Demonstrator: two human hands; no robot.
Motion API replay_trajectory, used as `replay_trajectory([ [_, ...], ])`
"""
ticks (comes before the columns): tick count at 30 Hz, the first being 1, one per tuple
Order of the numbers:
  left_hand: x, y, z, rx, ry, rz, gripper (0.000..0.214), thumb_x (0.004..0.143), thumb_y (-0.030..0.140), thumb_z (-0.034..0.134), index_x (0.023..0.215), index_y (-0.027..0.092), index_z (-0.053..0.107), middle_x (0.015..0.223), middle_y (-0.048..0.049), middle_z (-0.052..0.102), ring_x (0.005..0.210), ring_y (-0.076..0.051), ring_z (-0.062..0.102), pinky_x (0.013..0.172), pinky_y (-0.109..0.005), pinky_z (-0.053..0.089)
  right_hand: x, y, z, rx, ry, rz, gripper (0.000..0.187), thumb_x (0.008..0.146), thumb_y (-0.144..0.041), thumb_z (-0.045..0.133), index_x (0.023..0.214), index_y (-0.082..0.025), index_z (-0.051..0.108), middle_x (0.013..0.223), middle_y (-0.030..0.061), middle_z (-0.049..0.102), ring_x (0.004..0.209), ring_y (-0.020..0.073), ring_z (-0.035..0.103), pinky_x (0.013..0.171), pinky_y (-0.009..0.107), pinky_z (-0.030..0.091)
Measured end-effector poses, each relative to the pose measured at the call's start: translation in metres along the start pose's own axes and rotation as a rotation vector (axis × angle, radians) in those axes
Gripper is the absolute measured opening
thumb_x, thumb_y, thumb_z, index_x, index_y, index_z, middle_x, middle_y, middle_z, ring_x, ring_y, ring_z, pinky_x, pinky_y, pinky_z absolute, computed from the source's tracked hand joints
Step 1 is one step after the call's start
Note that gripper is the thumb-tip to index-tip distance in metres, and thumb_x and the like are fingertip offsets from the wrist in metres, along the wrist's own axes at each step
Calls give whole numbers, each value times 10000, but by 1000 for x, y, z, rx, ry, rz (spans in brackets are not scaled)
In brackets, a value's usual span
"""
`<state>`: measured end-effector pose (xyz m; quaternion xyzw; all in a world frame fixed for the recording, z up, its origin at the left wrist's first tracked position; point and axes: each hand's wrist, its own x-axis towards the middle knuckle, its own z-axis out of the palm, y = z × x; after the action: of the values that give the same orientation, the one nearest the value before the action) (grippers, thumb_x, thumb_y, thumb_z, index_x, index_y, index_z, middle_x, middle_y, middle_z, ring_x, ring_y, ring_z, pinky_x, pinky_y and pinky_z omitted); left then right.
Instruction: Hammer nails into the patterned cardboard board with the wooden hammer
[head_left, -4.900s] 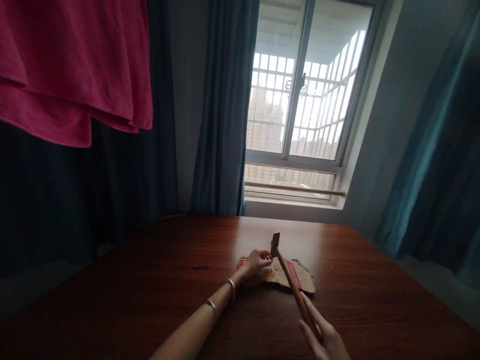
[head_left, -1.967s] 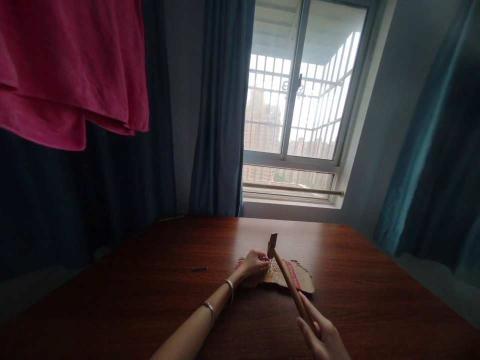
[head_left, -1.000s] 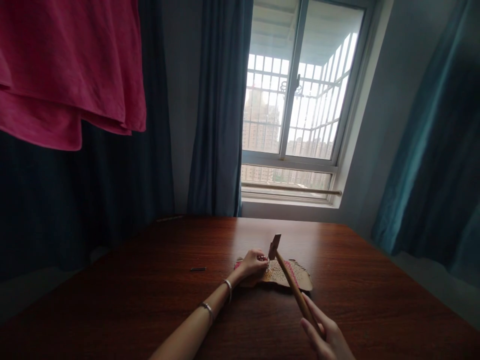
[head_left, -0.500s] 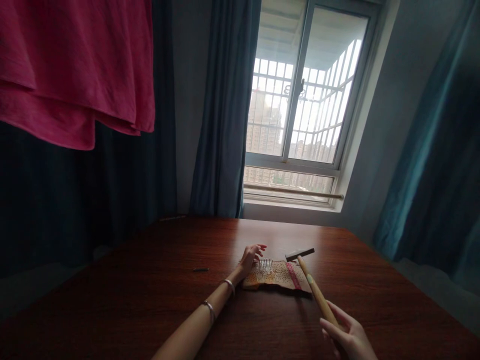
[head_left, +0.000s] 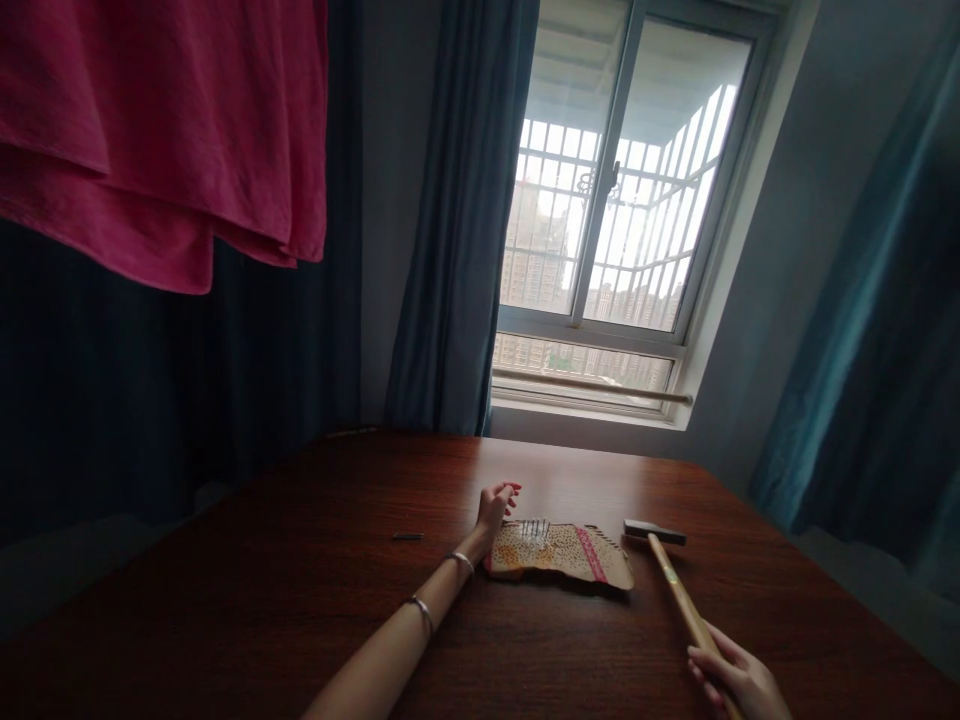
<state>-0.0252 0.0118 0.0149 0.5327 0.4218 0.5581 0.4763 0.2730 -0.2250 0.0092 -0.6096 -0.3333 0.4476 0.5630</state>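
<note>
A flat piece of cardboard (head_left: 562, 553) dotted with holes and crossed by a pink band lies on the dark wooden table (head_left: 300, 600). A short row of nails (head_left: 534, 527) stands upright in its left part. My left hand (head_left: 495, 505) rests just left of the cardboard, fingers loosely curled, holding nothing I can see. My right hand (head_left: 739, 680) at the bottom right grips the end of a wooden-handled hammer (head_left: 671, 580). The hammer's metal head lies on the table to the right of the cardboard.
A single dark nail (head_left: 407, 537) lies on the table to the left. Behind the table are a barred window (head_left: 600, 230) and blue curtains (head_left: 450, 250). A red cloth (head_left: 150, 130) hangs at the upper left.
The hammer, held raised over the cardboard before, has swung right and down so its head rests on the table. My left hand has let go of the nail and drawn back to the cardboard's left edge.
</note>
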Motion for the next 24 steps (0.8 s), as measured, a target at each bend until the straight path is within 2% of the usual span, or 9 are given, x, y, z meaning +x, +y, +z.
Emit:
replay_trajectory([
  [6,-1,-8,2,67,-27,32,295,629,174,439,803,100,666,744,-68,626,570,-102,497,480,-192,375,-5,-3,1,-57,-8,-4,552,537,-390,680,1020,-134,603,468,-31,555,312,97,446,287,198,326],
  [10,2,-16,1,61,-13,30,306,573,108,422,759,104,665,710,-53,623,548,-95,485,480,-192,375,-2,-3,-4,-155,49,-23,517,563,-372,659,1018,-129,621,527,4,622,397,154,549,350,237,398],
  [13,3,-19,0,45,10,18,311,562,93,414,742,104,668,660,-42,610,522,-88,471,482,-192,373,6,0,-13,-325,116,-113,448,588,-366,637,972,-135,648,739,57,708,676,237,653,578,302,500],
  [16,4,-22,-1,30,31,14,314,561,83,406,738,103,665,656,-41,607,521,-84,471,490,-189,375,10,2,-19,-592,156,-140,422,596,-393,618,942,-159,675,919,83,708,901,296,622,778,354,467],
  [18,4,-24,0,24,43,11,317,559,78,400,734,103,663,661,-41,608,526,-85,473,491,-189,375,10,3,-19,-725,183,-144,436,597,-415,595,949,-172,677,944,89,702,913,302,618,794,357,455],
  [24,6,-26,0,2,73,-12,320,546,70,386,705,106,661,643,-41,606,527,-90,477,490,-192,376,9,13,-17,-939,255,-236,484,614,-421,481,974,-151,659,950,118,675,863,272,630,763,322,462],
])
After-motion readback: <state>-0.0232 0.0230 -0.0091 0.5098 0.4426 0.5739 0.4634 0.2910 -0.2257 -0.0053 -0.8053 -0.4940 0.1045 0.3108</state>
